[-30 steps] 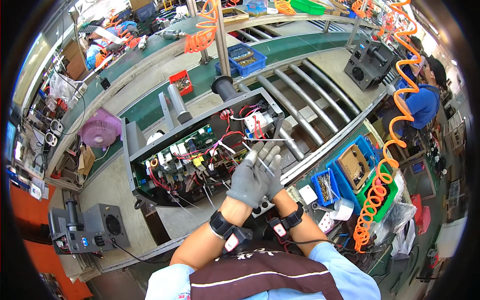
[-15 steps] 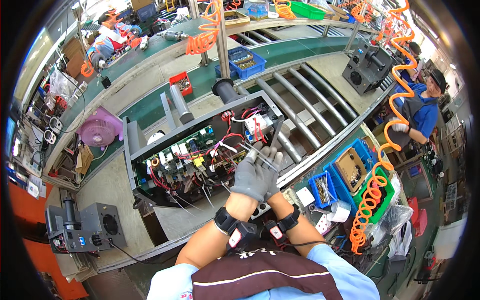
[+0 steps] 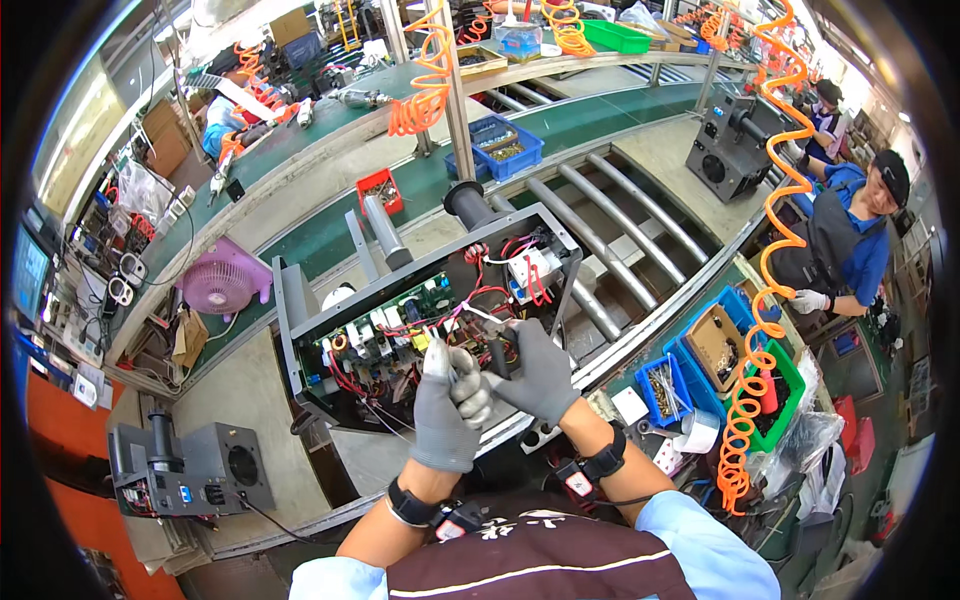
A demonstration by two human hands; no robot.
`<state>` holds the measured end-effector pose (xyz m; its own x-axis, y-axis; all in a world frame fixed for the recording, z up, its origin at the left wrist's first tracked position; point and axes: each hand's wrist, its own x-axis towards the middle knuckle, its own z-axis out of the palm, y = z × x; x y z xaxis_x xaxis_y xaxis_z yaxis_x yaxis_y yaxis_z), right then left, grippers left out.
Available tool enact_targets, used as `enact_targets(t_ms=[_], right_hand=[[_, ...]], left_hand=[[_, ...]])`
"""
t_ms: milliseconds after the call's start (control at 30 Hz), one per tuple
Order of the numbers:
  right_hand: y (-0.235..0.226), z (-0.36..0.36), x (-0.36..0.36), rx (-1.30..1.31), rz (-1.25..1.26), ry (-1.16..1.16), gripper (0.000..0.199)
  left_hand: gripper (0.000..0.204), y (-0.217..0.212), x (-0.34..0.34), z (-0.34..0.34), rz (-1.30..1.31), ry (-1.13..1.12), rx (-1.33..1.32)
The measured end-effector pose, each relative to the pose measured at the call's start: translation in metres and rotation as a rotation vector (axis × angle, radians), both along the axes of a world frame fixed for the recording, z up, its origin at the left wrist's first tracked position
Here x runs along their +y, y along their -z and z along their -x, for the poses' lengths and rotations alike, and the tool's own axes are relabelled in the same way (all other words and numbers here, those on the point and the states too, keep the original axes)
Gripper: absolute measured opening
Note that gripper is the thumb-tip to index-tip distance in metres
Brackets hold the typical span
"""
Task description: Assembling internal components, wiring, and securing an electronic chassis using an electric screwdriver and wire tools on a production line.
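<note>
Two gloved hands deep in one big open metal chassis point(image 3: 300, 330) on the bench, circuit board point(image 3: 390, 340) and red wiring point(image 3: 500, 290) exposed inside. Left hand point(image 3: 447, 410) curled around something small near the board's middle, can't tell what exactly. Right hand point(image 3: 540, 375) closed on a dark tool point(image 3: 497, 355), tip right beside the left fingers. Probably fastening or seating a part, so: keep that tool square, hold loose wires clear with the left, go gentle. Blue parts bins point(image 3: 665, 390) close by at right, small pink fan point(image 3: 222, 283) off left.
</note>
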<state>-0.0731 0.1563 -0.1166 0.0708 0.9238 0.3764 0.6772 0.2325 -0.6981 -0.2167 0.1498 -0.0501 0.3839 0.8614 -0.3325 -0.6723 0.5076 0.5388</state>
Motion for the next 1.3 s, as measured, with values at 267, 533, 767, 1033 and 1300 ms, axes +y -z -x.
enact_targets(t_ms=[267, 533, 767, 1033, 1300], right_hand=[[-0.011, 0.010, 0.007, -0.003, 0.033, -0.087, 0.057], [0.013, -0.005, -0.015, 0.378, 0.151, -0.028, 0.051], [0.068, -0.042, -0.063, 0.514, 0.589, -0.062, 0.069], [0.081, -0.025, -0.057, -0.050, 0.574, 0.103, 0.063], [0.073, -0.015, -0.030, -0.431, 0.559, 0.038, 0.051]], left_hand=[[0.034, -0.017, 0.037, -0.021, 0.153, 0.206, -0.167], [0.029, 0.020, 0.007, -0.004, -0.053, 0.277, 0.073], [0.029, 0.078, -0.014, 0.015, -0.131, 0.140, 0.661], [0.021, 0.136, 0.042, -0.015, 0.066, -0.014, 0.764], [0.014, 0.175, 0.069, -0.020, -0.315, 0.022, 0.963]])
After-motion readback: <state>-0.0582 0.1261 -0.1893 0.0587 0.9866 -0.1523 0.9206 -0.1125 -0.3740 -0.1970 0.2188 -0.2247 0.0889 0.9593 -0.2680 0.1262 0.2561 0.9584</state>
